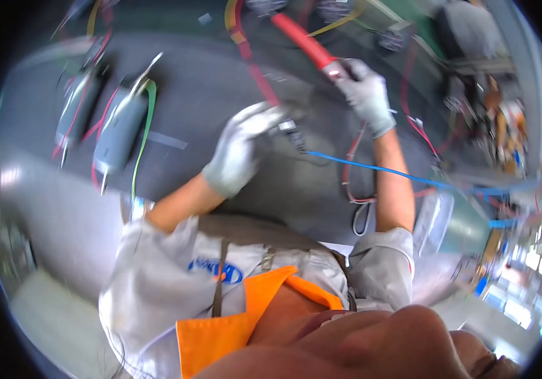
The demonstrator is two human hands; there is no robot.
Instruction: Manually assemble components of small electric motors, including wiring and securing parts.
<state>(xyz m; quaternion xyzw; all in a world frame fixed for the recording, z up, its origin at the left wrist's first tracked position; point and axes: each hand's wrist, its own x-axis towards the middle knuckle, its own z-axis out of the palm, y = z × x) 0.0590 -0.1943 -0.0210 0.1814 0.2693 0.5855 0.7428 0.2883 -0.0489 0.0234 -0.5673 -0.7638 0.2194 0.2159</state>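
Note:
My right hand (367, 95), in a white glove, is closed around the silver-coloured end of a thick red tube (302, 41), which slants away to the upper left. My left hand (242, 148), gloved too, has its fingers drawn together at the lower end of a long red lead (261, 82); motion blur softens the fingertips. Just beside them lies a black connector (295, 136) with a pale collar. From it a blue cable (372, 166) runs right, across my right forearm. Whether the left fingers touch the connector is not clear.
Two grey cylinders (118, 136) with metal rod ends lie at the left on the dark worktop (188, 82), with red and green wires along them. A red wire loop (348, 170) lies by my right forearm. A clear plastic box (434, 222) sits at the right.

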